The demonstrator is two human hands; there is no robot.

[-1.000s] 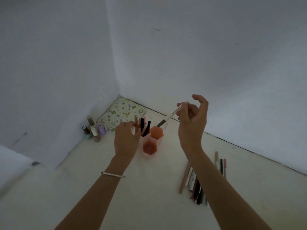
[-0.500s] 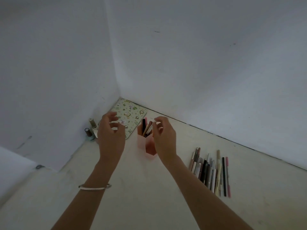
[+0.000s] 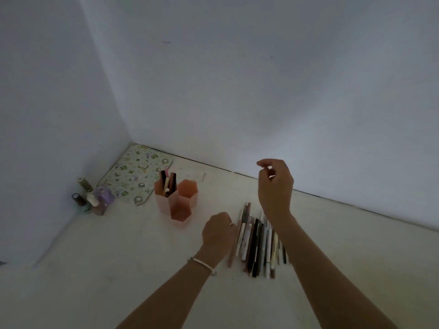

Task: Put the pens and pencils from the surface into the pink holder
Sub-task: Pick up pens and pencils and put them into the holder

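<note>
Left hand [image 3: 219, 231], knuckles up, is down at the near-left edge of the row of pens and pencils [image 3: 259, 243] lying side by side on the white surface [image 3: 118, 269]; its fingers are curled under, and I cannot tell whether they have hold of one. Right hand [image 3: 275, 184] hangs raised above the far end of the row, fingers loosely curled, thumb and forefinger close together, nothing in them. Pink holder [image 3: 162, 203], three hexagonal cells, stands left of the row, well apart from both hands, with several pens [image 3: 166, 184] upright in its tallest back-left cell.
</note>
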